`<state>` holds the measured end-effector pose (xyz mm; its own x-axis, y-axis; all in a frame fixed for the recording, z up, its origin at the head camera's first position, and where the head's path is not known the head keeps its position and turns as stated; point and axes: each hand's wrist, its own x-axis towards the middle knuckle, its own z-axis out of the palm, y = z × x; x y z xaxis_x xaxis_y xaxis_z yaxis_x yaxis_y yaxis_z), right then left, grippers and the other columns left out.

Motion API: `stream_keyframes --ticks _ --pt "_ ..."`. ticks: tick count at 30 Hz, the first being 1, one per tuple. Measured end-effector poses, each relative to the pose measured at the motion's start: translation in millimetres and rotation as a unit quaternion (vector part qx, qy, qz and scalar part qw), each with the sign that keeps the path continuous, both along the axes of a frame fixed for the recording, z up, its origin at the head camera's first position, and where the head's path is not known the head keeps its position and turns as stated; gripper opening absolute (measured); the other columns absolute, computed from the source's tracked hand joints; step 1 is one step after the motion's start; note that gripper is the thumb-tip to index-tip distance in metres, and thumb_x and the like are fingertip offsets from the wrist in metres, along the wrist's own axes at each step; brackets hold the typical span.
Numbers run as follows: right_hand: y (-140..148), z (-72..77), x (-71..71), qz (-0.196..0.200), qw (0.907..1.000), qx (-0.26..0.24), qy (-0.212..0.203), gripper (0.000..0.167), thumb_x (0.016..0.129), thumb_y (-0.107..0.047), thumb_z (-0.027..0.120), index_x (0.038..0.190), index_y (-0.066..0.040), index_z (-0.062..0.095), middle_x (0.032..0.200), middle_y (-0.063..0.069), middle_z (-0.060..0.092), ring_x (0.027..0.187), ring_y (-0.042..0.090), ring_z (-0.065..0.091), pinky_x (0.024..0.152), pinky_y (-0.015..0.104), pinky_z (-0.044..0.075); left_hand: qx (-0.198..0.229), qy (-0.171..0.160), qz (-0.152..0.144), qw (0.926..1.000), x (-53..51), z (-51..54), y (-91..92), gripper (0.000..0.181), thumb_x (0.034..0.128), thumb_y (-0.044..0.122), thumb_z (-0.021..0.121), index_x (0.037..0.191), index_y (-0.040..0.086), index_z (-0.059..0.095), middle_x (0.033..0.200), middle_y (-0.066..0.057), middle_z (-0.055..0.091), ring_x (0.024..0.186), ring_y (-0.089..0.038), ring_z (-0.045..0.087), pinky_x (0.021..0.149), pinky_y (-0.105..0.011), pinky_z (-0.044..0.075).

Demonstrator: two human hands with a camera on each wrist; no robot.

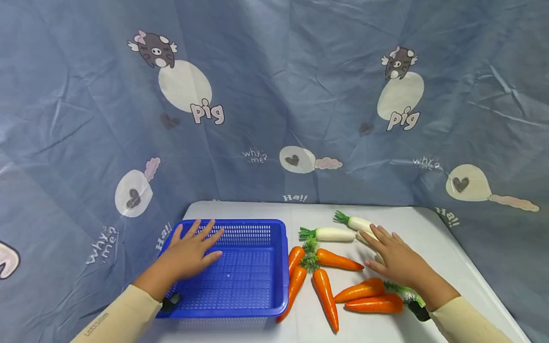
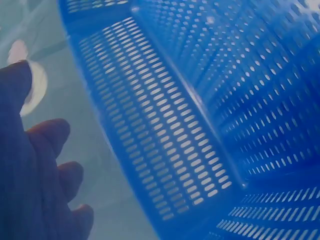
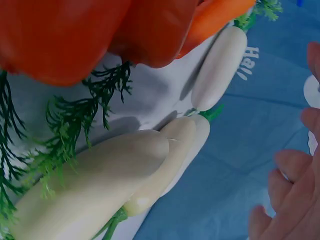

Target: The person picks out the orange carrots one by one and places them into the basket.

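My left hand (image 1: pixel 188 255) hovers over the left part of a blue plastic basket (image 1: pixel 281 271), fingers spread, holding nothing. In the left wrist view the fingers (image 2: pixel 55 135) show beside the basket's slotted wall (image 2: pixel 150 107). My right hand (image 1: pixel 396 257) hangs above the white radishes (image 1: pixel 335 234) on the right, fingers extended, and partly hides some of them. The right wrist view shows its relaxed fingers (image 3: pixel 292 195) apart from the radishes (image 3: pixel 220 70). Several orange carrots (image 1: pixel 326 295) with leafy green tops lie between the basket and my right hand.
A white table (image 1: pixel 309 212) bears everything. Blue cloth (image 1: pixel 274 95) printed with pigs hangs behind and along both sides. Two carrots (image 1: pixel 374 303) lie close together at the front right, their green tops (image 1: pixel 401 288) near my right wrist.
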<state>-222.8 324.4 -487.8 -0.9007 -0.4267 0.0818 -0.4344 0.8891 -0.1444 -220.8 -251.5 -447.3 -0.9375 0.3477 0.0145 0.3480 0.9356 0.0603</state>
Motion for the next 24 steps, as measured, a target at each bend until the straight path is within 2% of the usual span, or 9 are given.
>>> stream_keyframes --ticks 4,7,12,15,18,21,24 --pt "0 0.2 5.2 -0.003 0.9995 -0.029 -0.012 0.075 0.099 -0.050 0.069 0.163 -0.027 0.039 0.167 0.024 0.033 0.149 0.050 0.036 0.115 0.069 0.033 0.040 -0.002 0.035 0.9986 11.5 5.1 -11.8 0.071 0.1038 0.063 0.048 0.163 0.024 0.040 0.174 -0.017 0.018 0.157 -0.055 0.002 0.116 -0.079 0.001" --pt "0 0.6 12.5 -0.022 0.9982 -0.045 -0.034 0.074 0.100 -0.059 0.063 0.162 -0.027 0.041 0.164 0.024 0.038 0.145 0.053 0.042 0.109 0.071 0.038 0.066 -0.007 0.054 0.9963 22.2 10.2 -20.2 0.073 0.1039 0.063 0.048 0.163 0.021 0.039 0.174 -0.022 0.013 0.155 -0.059 -0.003 0.115 -0.080 0.002" --pt "0 -3.4 27.9 -0.049 0.9942 -0.072 -0.063 0.082 0.097 -0.075 0.051 0.159 -0.020 0.046 0.159 0.023 0.046 0.142 0.050 0.046 0.106 0.070 0.041 0.119 -0.035 0.081 0.9890 38.2 15.7 -39.3 0.076 0.1054 0.062 0.046 0.165 0.017 0.033 0.171 -0.029 0.012 0.151 -0.066 0.002 0.109 -0.085 0.006" --pt "1 -7.0 36.5 -0.055 0.9923 -0.087 -0.069 0.077 0.098 -0.069 0.057 0.156 -0.018 0.051 0.156 0.020 0.051 0.141 0.048 0.049 0.107 0.069 0.041 0.160 -0.051 0.104 0.9804 45.2 12.4 -55.1 0.075 0.1075 0.056 0.047 0.166 0.012 0.029 0.168 -0.036 0.012 0.147 -0.071 0.004 0.105 -0.088 0.008" --pt "2 -9.0 42.8 -0.062 0.9905 -0.102 -0.069 0.068 0.098 -0.058 0.066 0.151 -0.016 0.056 0.153 0.017 0.055 0.139 0.046 0.051 0.107 0.068 0.042 0.198 -0.051 0.120 0.9715 48.5 5.0 -69.4 0.073 0.1096 0.048 0.048 0.164 0.003 0.029 0.163 -0.045 0.013 0.142 -0.076 0.006 0.104 -0.088 0.011" --pt "3 -10.3 46.5 -0.074 0.9881 -0.116 -0.069 0.064 0.098 -0.052 0.069 0.149 -0.014 0.058 0.151 0.016 0.057 0.139 0.045 0.051 0.107 0.068 0.041 0.220 -0.053 0.137 0.9644 47.8 -3.1 -79.5 0.072 0.1106 0.045 0.047 0.162 -0.003 0.028 0.159 -0.050 0.015 0.139 -0.079 0.008 0.104 -0.088 0.013" --pt "5 -10.9 47.9 -0.081 0.9863 -0.129 -0.065 0.063 0.099 -0.049 0.069 0.149 -0.012 0.058 0.150 0.017 0.058 0.138 0.045 0.051 0.107 0.068 0.040 0.227 -0.049 0.148 0.9615 45.1 -9.1 -85.3 0.072 0.1108 0.044 0.045 0.161 -0.005 0.027 0.157 -0.051 0.017 0.139 -0.078 0.013 0.104 -0.087 0.017"
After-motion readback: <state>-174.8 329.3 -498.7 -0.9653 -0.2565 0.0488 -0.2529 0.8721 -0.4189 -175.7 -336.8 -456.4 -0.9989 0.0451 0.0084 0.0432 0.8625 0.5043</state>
